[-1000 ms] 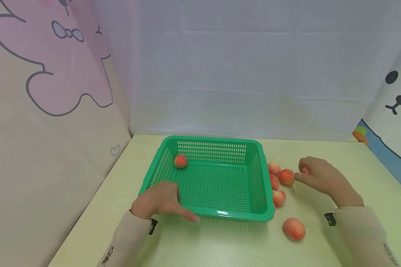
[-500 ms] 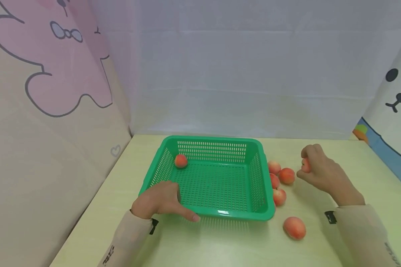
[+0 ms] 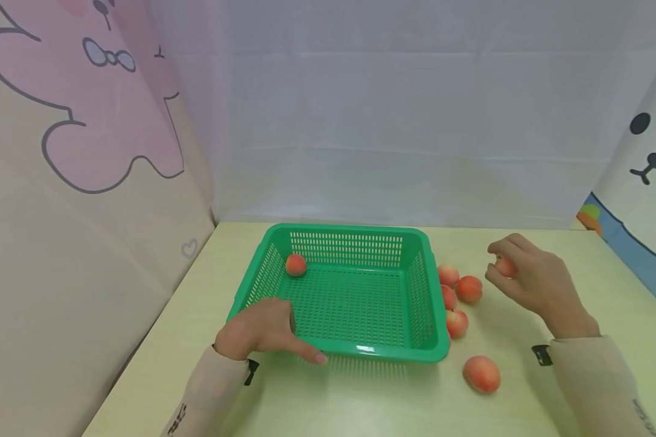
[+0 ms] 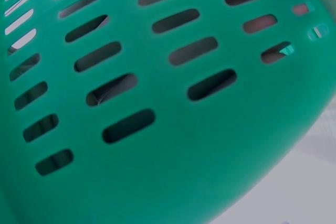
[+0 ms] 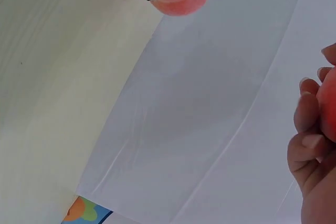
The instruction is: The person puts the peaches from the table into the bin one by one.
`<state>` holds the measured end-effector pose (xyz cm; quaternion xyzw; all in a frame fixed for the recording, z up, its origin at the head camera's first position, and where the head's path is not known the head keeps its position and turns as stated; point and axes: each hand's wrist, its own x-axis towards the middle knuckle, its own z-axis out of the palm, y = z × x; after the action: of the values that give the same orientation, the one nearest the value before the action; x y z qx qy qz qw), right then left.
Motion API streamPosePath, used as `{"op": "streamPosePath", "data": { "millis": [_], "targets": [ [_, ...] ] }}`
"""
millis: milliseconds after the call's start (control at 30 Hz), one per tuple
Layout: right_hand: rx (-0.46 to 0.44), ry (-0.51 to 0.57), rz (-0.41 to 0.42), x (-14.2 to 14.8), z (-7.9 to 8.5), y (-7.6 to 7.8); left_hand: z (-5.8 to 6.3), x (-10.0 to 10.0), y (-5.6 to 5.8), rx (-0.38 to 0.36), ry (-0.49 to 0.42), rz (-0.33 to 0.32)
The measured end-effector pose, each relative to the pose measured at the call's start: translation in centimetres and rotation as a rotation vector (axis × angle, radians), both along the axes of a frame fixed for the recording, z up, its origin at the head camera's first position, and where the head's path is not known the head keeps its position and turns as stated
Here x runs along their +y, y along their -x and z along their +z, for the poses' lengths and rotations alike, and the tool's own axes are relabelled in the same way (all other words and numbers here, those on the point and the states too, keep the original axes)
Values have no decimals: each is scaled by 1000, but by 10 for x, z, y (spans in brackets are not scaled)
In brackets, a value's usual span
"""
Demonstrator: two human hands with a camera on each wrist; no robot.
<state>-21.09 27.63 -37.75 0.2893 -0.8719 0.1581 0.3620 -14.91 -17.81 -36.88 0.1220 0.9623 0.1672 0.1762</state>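
Observation:
My right hand (image 3: 538, 279) holds a peach (image 3: 506, 266) above the table, to the right of the basket; its curled fingers (image 5: 307, 111) show around the fruit in the right wrist view. At the front left corner of a green plastic basket (image 3: 361, 348), my left hand (image 3: 259, 328) grips the rim, thumb stretched along the front outside. Skin shows through the slots of the basket wall (image 4: 173, 171) in the left wrist view. One peach (image 3: 296, 265) lies inside, in the back left corner. Several peaches (image 3: 469, 289) cluster against the basket's right side.
A lone peach (image 3: 481, 374) lies on the pale wooden table (image 3: 361, 406), front right of the basket. White cloth (image 3: 361, 133) hangs behind the table. Printed cloth with cartoon figures (image 3: 109, 127) stands along the left, and another on the right.
My right hand has lifted slightly with its peach, away from the clustered peaches, and its grip has turned a little. The left hand and the basket have stayed in place.

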Motion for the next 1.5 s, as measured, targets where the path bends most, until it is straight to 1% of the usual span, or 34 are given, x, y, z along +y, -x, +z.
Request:
{"op": "streamPosePath", "data": {
  "millis": [100,400,767,900,1133,1233,1367,1500],
  "targets": [
    [63,0,12,-1,2,-1,0,0,0,1,0,-4],
    [119,-9,16,-5,7,-5,1,0,0,0,2,-5],
    [105,-31,31,-4,7,-7,1,2,-1,-15,-3,11],
    [116,-24,43,-5,8,-9,0,2,0,-16,3,11],
    [105,-47,42,-7,12,-12,0,1,0,-18,7,14],
    [120,-50,53,-8,14,-13,1,1,0,-14,5,8],
    [169,-39,74,-11,18,-12,2,1,-1,-8,5,4],
    [214,-34,77,-16,23,-14,3,1,-1,-5,7,3]
  ]
}}
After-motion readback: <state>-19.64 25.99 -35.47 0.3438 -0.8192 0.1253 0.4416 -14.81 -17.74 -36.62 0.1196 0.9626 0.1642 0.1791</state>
